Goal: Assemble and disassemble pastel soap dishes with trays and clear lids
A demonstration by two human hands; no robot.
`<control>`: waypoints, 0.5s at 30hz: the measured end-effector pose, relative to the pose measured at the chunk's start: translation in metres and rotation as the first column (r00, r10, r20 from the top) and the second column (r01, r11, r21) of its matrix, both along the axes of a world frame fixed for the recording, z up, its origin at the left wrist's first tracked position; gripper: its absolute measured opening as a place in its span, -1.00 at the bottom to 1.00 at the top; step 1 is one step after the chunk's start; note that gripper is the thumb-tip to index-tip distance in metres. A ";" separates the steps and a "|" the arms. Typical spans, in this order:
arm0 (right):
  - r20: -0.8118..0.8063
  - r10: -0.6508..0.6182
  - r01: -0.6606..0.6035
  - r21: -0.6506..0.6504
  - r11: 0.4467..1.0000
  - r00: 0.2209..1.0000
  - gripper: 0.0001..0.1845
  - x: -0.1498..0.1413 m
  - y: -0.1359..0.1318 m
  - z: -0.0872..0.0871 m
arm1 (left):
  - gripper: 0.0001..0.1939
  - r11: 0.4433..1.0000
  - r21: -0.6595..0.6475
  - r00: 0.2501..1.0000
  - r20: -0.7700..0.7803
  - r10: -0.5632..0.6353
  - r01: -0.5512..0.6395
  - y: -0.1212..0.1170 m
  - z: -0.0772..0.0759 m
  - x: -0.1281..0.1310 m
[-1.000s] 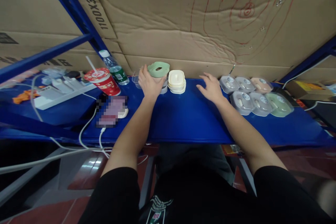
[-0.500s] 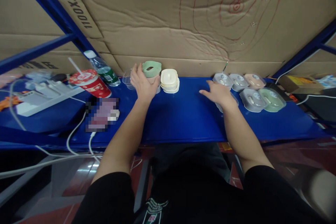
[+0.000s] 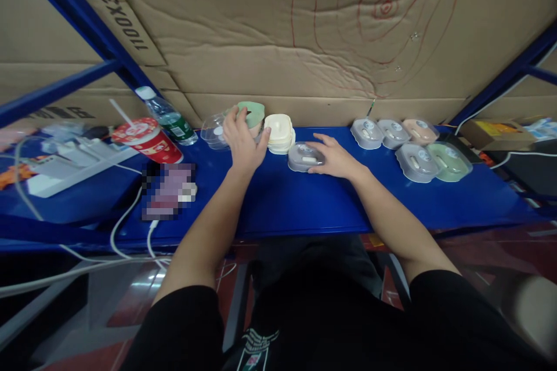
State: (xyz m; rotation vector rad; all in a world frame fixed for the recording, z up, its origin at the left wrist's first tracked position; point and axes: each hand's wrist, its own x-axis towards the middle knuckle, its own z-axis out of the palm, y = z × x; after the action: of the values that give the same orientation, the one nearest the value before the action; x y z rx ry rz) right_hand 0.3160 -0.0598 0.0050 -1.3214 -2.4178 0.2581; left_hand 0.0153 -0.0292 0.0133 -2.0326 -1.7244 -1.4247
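Observation:
My right hand [image 3: 335,157] grips a small grey container [image 3: 305,157] with a clear lid and a white strip on top, low at the table beside the cream stack. Its thumb and fingers lie on either side of the container's right end. My left hand [image 3: 246,142] is in front of a stack topped by a green piece [image 3: 252,112] with a dark oval hole. The thumb stands apart from the fingers, and the hand hides much of that stack; contact with it is unclear. Between the hands rises a stack of cream square pieces [image 3: 281,132]. Clear plastic covers [image 3: 213,130] lie left of my left hand.
At right stand several lidded containers in grey [image 3: 416,163], green [image 3: 450,162] and peach [image 3: 420,132]. At left are a red cup [image 3: 148,142] with a straw, a water bottle [image 3: 172,122], a white power strip [image 3: 82,165] and cables. Cardboard [image 3: 243,29] walls the back.
My right hand has moved left from the right-hand group, bringing a grey container next to the cream stack. My left hand has shifted slightly right across the green-topped stack, its fingers loosened.

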 end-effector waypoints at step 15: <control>-0.553 0.090 -0.008 0.150 0.989 0.828 -0.13 -0.012 0.001 0.000 | -0.54 0.891 0.149 0.884 -0.274 -0.379 0.428 0.007 -0.007 -0.003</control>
State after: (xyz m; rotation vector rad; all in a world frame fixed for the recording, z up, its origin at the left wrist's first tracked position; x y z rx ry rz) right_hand 0.3040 -0.0584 0.0055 -0.9493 -1.9279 0.4144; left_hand 0.0127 -0.0225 0.0063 -2.4208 -1.0474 -1.3178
